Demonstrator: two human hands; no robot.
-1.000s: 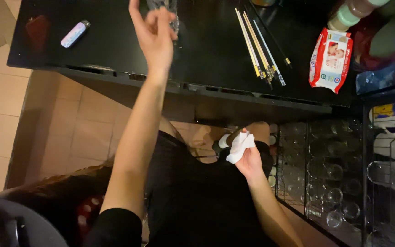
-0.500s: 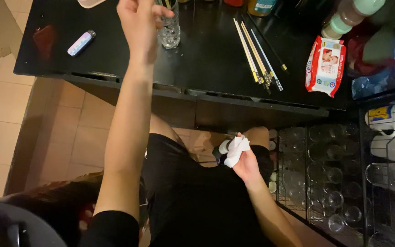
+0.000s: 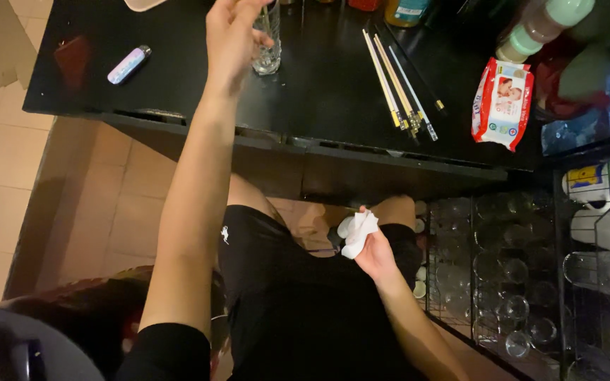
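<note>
Glass (image 3: 268, 44) stands upright on the far part of the black table (image 3: 333, 92), left of centre, with the left hand (image 3: 231, 39) at its left side; fingers curl toward it, but whether they actually clamp it cannot be told from this angle. Right hand (image 3: 374, 255) sits low over the lap, closed around a crumpled white cloth (image 3: 358, 233). Judgement: wiping is not under way now, since cloth and glass are well apart; bringing the two together is what remains. Rack (image 3: 524, 282) at near right holds many more clear glasses; wiped or not, cannot tell.

Around it: chopsticks (image 3: 398, 81) lie right of the glass, wet-wipes pack (image 3: 501, 102) further right, bottles (image 3: 538, 32) at far right, lighter (image 3: 128, 65) at far left. Table edge sits between cloth hand and glass; chopsticks lie close to the path.
</note>
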